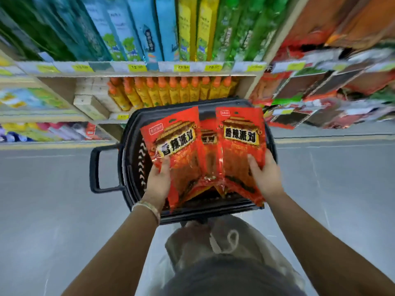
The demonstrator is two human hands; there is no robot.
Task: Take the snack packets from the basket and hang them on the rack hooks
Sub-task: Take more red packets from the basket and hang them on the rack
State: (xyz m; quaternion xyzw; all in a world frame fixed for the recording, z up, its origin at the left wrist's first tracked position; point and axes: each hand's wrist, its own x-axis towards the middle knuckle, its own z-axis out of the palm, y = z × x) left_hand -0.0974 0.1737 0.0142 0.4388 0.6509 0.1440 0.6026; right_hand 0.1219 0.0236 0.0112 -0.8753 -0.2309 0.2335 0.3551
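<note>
Plainly, centre frame over the black basket [126,150], the left grip [159,178] clasps the left packet [175,144], the right grip [265,176] the right packet [240,137]: glossy red, bold black lettering.

orange-capped bottles [171,90], yellow price tags [181,67]

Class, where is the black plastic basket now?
Head view, centre: the black plastic basket lies beneath the red snack packets gripped by the left hand and right hand, near the orange-capped yellow bottles.
</note>
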